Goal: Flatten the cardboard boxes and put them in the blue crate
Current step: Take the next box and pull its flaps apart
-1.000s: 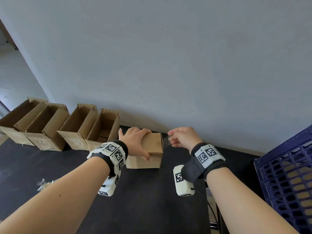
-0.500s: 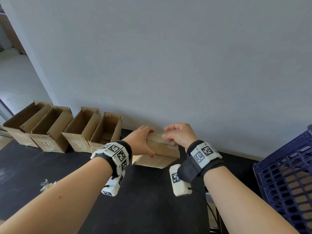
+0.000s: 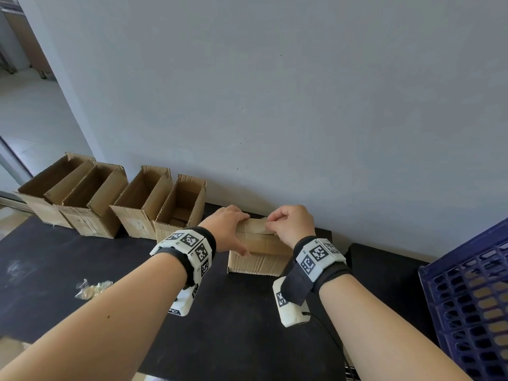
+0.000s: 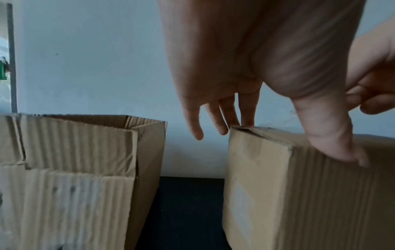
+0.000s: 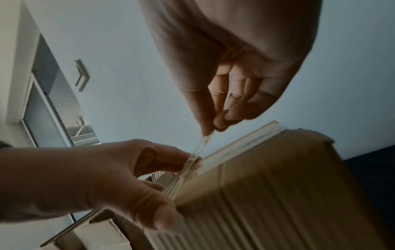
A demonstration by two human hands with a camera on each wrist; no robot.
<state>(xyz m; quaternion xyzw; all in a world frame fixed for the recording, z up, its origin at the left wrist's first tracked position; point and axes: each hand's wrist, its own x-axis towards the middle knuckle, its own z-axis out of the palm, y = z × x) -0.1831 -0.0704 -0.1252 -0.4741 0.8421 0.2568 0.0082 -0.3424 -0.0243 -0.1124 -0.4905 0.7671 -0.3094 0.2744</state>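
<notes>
A closed cardboard box (image 3: 258, 259) stands on the black table (image 3: 233, 325) close to the wall. My left hand (image 3: 236, 233) grips its left end, thumb on the front face and fingers over the far top edge, as the left wrist view shows on the box (image 4: 299, 203). My right hand (image 3: 272, 220) is above the box top. In the right wrist view the right hand (image 5: 211, 130) pinches a strip of clear tape (image 5: 197, 148) that runs down to the box (image 5: 278, 186). The blue crate (image 3: 467, 298) stands at the right edge, with flat cardboard showing through its lattice wall.
Several open cardboard boxes stand in a row along the wall at the left; the nearest open box (image 3: 178, 210) is just left of my left hand. A crumpled wad of clear tape (image 3: 92, 288) lies on the table at the left. The grey wall rises right behind the box.
The box, tilted up half a second ago, stands level on the table again. My right hand has moved from the box's right end to its top and now pulls the tape strip.
</notes>
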